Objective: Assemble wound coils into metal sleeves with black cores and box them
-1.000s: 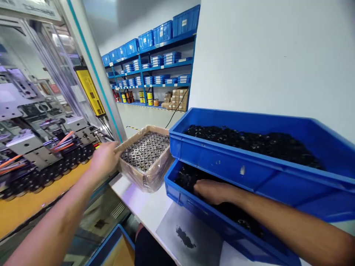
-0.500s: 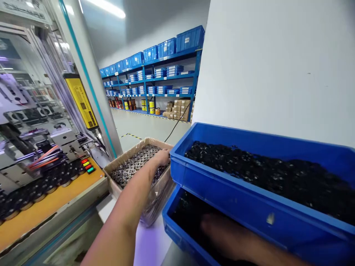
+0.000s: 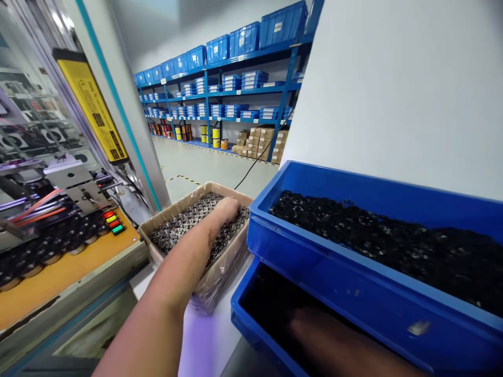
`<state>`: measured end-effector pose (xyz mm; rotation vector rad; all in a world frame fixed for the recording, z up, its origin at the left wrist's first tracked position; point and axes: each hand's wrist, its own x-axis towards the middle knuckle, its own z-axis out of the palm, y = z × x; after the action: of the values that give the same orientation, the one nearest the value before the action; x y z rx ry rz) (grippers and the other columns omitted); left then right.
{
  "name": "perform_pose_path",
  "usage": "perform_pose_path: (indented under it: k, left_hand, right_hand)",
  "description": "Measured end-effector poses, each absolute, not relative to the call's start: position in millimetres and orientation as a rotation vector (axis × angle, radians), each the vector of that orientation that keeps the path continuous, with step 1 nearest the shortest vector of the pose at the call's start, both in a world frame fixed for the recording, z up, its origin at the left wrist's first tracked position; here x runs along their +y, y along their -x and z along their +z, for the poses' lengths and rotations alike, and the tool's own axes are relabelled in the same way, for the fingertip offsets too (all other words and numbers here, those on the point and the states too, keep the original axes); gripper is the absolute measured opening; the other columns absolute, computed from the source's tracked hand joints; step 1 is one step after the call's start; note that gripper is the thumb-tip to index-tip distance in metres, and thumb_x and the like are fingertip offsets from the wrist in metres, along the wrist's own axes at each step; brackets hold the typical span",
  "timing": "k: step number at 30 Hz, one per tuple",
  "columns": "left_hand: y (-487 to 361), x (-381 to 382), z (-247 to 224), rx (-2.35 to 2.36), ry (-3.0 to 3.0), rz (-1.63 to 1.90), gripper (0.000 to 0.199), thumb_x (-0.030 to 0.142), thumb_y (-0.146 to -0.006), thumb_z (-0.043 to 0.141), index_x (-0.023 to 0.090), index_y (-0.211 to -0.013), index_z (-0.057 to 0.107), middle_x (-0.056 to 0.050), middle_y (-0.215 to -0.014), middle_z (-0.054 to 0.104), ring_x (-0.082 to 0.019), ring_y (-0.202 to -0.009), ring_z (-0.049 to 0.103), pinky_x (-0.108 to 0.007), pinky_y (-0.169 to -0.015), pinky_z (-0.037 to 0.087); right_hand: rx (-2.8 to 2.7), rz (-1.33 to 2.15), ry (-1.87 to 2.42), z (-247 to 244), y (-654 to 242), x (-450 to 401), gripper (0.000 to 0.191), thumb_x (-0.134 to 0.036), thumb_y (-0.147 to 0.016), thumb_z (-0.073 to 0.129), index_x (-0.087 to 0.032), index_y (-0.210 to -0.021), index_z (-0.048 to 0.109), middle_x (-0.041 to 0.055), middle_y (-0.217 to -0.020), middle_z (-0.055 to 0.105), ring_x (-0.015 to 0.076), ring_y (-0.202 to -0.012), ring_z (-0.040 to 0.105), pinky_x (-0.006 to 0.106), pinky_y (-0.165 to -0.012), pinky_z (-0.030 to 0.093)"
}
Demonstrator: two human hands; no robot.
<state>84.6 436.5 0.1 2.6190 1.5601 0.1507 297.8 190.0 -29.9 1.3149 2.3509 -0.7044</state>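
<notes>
My left hand (image 3: 228,209) reaches into a cardboard box (image 3: 214,278) lined with clear plastic, at its far right side. Its fingers look curled down, and their tips are hidden by the back of the hand. Under it lie many small metal ring-like parts (image 3: 184,222) spread in a layer. My right hand (image 3: 308,327) is inside the lower blue bin (image 3: 251,324), deep in shadow and blurred, so its fingers and anything in them cannot be made out. Directly above sits the upper blue bin (image 3: 314,243), filled with small black parts (image 3: 365,225).
On the left stands a machine with a yellow labelled unit (image 3: 92,107) on its frame. Black round parts (image 3: 58,246) line its orange worktop (image 3: 90,259), near coloured buttons (image 3: 113,222). Blue shelving (image 3: 251,91) with bins stands behind. A white panel (image 3: 393,94) rises at right.
My left hand has come from the box's right rim to over the metal parts inside. My right hand stays in the lower bin. The camera view has shifted slightly.
</notes>
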Motion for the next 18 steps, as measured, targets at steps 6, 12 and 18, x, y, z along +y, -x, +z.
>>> perform_pose_path:
  k: [6,12,18]
  left_hand:
    - [-53.7,425.7,12.2,1.587,-2.391,0.317,0.032,0.035,-0.094,0.065,0.018,-0.121,0.064,-0.01,-0.126,0.065,-0.024,-0.109,0.065,-0.046,-0.093,0.056]
    - [-10.1,369.9,59.5,1.548,-2.111,0.789,0.019,0.031,-0.092,0.068,0.015,-0.101,0.068,-0.006,-0.103,0.071,-0.02,-0.095,0.068,-0.043,-0.088,0.057]
    - [21.5,216.6,61.1,1.188,-1.825,1.252,0.046,0.033,-0.086,0.068,0.017,-0.129,0.059,-0.01,-0.109,0.073,-0.019,-0.092,0.071,-0.034,-0.082,0.06]
  right_hand:
    - [2.346,-0.667,-1.298,-36.5,-302.3,195.3,0.039,0.004,-0.076,0.045,-0.011,-0.094,0.075,0.0135,-0.101,0.073,0.0229,-0.092,0.07,0.029,-0.079,0.05]
    - [2.477,-0.626,-1.291,-23.9,-294.8,197.9,0.03,-0.003,-0.082,0.049,-0.016,-0.089,0.075,0.0102,-0.099,0.071,0.0202,-0.09,0.067,0.027,-0.077,0.048]
    - [2.869,-0.546,-1.235,-24.6,-287.1,197.9,0.022,-0.007,-0.085,0.053,-0.016,-0.082,0.073,0.0071,-0.087,0.068,0.0171,-0.078,0.065,0.025,-0.068,0.046]
